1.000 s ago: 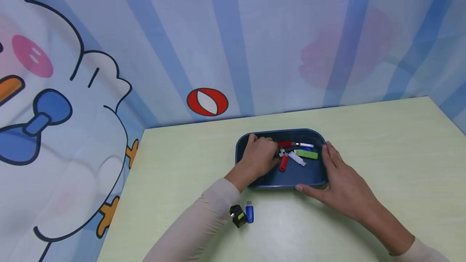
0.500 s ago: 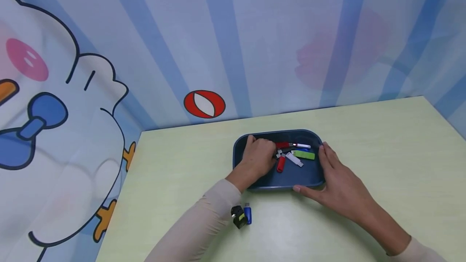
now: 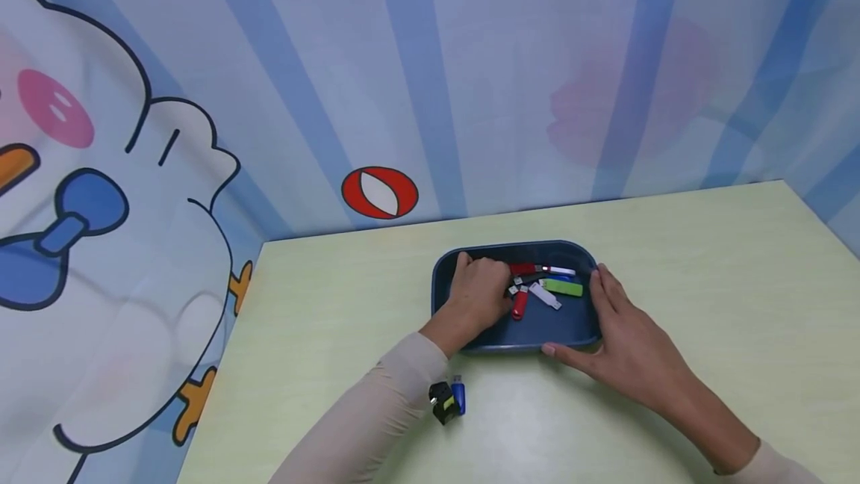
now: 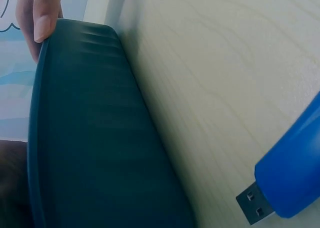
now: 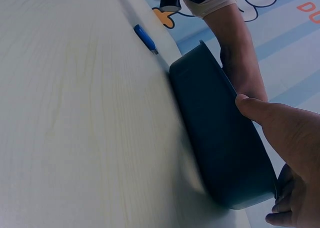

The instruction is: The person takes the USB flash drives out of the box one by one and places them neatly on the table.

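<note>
A dark blue tray (image 3: 520, 347) holds several USB sticks, among them a green one (image 3: 563, 287), a white one (image 3: 545, 296) and a red one (image 3: 519, 303). My left hand (image 3: 478, 288) reaches down into the tray's left half, fingers bent beside the sticks. Its fingertips are hidden, so I cannot tell whether it pinches one. My right hand (image 3: 634, 338) grips the right end of the tray, fingers along the side wall and thumb on the near rim. In the right wrist view that thumb (image 5: 250, 106) lies over the rim.
On the pale wooden table (image 3: 336, 305), a blue USB stick (image 3: 458, 396) lies in front of the tray, close to the black wrist camera (image 3: 444, 402) on my left sleeve. A cartoon-printed blue curtain (image 3: 497, 81) stands behind the table.
The left hand stays inside the tray, shifting very slightly, and the right hand keeps its place on the end. The whole head view moves a little.
</note>
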`<action>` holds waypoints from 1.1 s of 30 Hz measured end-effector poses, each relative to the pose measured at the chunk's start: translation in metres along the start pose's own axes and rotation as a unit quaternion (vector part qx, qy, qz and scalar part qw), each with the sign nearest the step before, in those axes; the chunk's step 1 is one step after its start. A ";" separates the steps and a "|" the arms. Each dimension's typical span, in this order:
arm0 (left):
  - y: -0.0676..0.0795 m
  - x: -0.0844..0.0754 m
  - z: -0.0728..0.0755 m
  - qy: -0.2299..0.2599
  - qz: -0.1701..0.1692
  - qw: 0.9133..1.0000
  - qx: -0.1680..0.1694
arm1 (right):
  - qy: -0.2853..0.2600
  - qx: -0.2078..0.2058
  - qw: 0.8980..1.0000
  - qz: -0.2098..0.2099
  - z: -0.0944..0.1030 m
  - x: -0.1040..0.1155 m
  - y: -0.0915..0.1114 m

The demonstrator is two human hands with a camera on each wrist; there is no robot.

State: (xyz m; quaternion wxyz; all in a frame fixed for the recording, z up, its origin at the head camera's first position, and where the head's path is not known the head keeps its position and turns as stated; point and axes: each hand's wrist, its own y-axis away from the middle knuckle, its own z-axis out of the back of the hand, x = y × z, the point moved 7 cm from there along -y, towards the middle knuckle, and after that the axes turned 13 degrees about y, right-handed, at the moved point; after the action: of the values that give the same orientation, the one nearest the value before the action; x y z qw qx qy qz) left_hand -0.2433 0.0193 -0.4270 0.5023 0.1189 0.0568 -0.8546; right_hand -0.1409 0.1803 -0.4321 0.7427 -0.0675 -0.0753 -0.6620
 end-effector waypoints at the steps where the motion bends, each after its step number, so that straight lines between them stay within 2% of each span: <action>1: 0.000 0.000 0.000 0.001 0.002 1.000 -0.001 | 0.000 0.000 1.000 0.000 0.000 0.000 0.000; 13: 0.005 -0.005 0.015 0.024 0.004 0.999 -0.039 | 0.005 -0.001 1.000 0.005 0.003 -0.005 -0.002; 19: 0.011 -0.009 0.022 0.027 0.019 0.998 -0.048 | 0.005 -0.003 1.000 0.010 0.004 -0.005 -0.002; 28: 0.023 -0.010 0.035 0.057 0.017 0.996 -0.072 | 0.009 -0.008 1.000 0.014 0.004 -0.007 -0.006; 33: 0.031 -0.011 0.039 0.072 0.034 0.994 -0.069 | 0.010 -0.005 1.000 0.012 0.003 -0.009 -0.006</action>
State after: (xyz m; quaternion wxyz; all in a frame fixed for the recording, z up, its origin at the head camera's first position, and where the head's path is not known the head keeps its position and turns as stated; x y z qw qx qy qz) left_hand -0.2168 0.0055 -0.3857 0.5330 0.1473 0.1476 -0.8200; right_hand -0.1478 0.1889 -0.4311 0.7508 -0.0656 -0.0640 -0.6541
